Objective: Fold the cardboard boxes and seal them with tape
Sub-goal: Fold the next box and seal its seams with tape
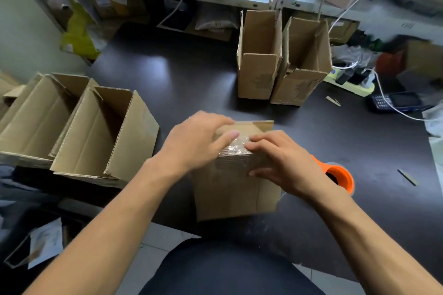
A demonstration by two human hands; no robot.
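Both hands on the box (236,189) at the near table (191,74) edge. Left hand (199,141) lies flat over its top, fingers straight, pressing clear tape (236,146) onto the closed flaps. Right hand (280,163) presses the tape's near end, fingers on top, thumb against the box's front face; neither hand curls around anything. Orange tape roll (340,176) lies just behind the right wrist. Open boxes: two (79,127) well left of the hands, two (278,60) upright beyond them. Risk, as I judge it: uneven pressing could trap wrinkles or let the tape lift at the corner; the right forearm could knock the roll. No legible writing; box marks are blurred.
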